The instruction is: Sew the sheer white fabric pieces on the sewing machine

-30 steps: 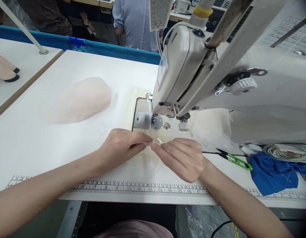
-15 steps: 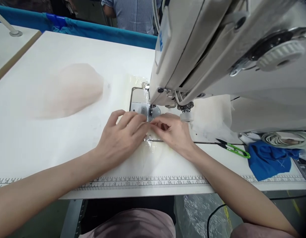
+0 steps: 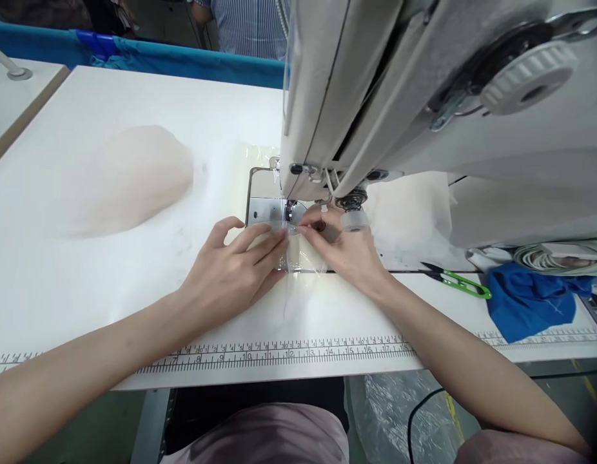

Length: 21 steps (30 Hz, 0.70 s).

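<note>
A thin clear plastic film (image 3: 305, 259), shiny and hard to outline, lies over the metal plate in front of the sewing machine's needle area (image 3: 289, 211). My left hand (image 3: 235, 261) is left of the needle, fingers together and bent, their tips gripping the film's edge. Its thumb is mostly hidden underneath. My right hand (image 3: 351, 248) pinches the film between thumb and forefinger just right of the left fingertips. Part of the right hand is behind a white machine knob (image 3: 355, 220). The sewing machine head (image 3: 337, 96) stands directly above and beyond both hands.
Green-handled thread snips (image 3: 465, 285) lie at the right beside a blue cloth (image 3: 528, 299) and a coiled pale strip (image 3: 559, 258). A printed ruler (image 3: 289, 353) runs along the front edge. Blue fabric (image 3: 192, 63) borders the back, with a person (image 3: 253, 29) beyond.
My right hand has turned slightly and its fingers sit higher, nearer the machine knob. More clear film shows between the hands. The whole view has shifted slightly.
</note>
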Each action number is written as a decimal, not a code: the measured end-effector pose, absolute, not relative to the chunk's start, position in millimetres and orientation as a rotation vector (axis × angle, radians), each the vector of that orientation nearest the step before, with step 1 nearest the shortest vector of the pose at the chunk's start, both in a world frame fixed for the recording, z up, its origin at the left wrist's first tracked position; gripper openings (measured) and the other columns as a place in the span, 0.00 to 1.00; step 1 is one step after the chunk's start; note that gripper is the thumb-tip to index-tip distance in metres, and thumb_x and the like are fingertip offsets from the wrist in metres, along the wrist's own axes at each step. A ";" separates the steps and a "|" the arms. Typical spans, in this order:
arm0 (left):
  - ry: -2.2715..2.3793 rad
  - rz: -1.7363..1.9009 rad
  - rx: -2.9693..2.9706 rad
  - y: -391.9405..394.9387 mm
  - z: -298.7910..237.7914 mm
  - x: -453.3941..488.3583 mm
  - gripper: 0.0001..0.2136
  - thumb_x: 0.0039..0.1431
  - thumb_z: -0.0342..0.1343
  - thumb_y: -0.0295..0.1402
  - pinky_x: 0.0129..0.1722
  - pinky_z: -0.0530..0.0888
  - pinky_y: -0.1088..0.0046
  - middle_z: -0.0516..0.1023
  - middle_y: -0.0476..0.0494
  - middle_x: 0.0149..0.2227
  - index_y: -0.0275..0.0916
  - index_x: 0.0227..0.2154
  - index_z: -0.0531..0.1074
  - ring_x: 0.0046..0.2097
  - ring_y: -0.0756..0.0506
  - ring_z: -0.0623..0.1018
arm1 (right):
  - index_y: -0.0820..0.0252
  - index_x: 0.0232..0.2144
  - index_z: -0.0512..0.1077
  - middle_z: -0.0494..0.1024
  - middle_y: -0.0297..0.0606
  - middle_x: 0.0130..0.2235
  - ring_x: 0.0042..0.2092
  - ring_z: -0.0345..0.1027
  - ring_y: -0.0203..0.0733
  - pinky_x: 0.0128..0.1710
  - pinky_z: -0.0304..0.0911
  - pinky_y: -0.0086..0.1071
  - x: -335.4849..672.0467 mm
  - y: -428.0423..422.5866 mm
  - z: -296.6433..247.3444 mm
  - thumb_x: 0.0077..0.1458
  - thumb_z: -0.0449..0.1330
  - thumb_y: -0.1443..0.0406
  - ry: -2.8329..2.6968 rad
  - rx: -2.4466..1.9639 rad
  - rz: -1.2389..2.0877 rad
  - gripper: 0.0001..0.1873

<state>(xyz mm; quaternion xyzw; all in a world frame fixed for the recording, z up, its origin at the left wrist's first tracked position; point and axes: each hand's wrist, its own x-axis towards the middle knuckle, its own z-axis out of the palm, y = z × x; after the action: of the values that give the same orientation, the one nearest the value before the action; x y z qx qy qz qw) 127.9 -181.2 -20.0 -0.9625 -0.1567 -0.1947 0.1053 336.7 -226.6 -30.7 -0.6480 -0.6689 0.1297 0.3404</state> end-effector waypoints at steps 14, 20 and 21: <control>-0.461 -0.590 -2.873 -177.9 -21.5 128.8 0.13 0.68 0.51 0.32 0.50 0.66 0.59 0.78 0.43 0.52 0.36 0.52 0.72 0.52 0.42 0.77 | 0.62 0.46 0.74 0.76 0.49 0.47 0.52 0.64 0.58 0.51 0.56 0.51 343.7 -235.4 -18.3 0.64 0.50 0.67 -2.143 -1.898 -0.357 0.14; -0.467 -0.609 -2.903 -176.9 -23.4 129.9 0.14 0.67 0.52 0.31 0.50 0.65 0.59 0.78 0.42 0.52 0.36 0.53 0.72 0.52 0.42 0.77 | 0.60 0.39 0.78 0.79 0.43 0.36 0.30 0.65 0.43 0.30 0.54 0.39 338.5 -245.8 -7.4 0.63 0.51 0.67 -2.209 -1.801 -0.470 0.14; -0.468 -0.617 -2.910 -176.9 -23.5 130.0 0.14 0.67 0.52 0.31 0.50 0.65 0.59 0.78 0.42 0.52 0.36 0.53 0.72 0.53 0.42 0.76 | 0.59 0.40 0.78 0.79 0.41 0.34 0.28 0.63 0.41 0.28 0.53 0.38 333.9 -248.3 -7.6 0.63 0.51 0.67 -2.242 -1.748 -0.424 0.14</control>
<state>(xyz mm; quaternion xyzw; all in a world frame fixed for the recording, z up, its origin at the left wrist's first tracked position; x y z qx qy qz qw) 130.0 -176.9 -23.5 -0.9643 -0.1550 -0.2044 0.0653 333.9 -248.3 -7.6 -0.6026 -0.7731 -0.1463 0.1334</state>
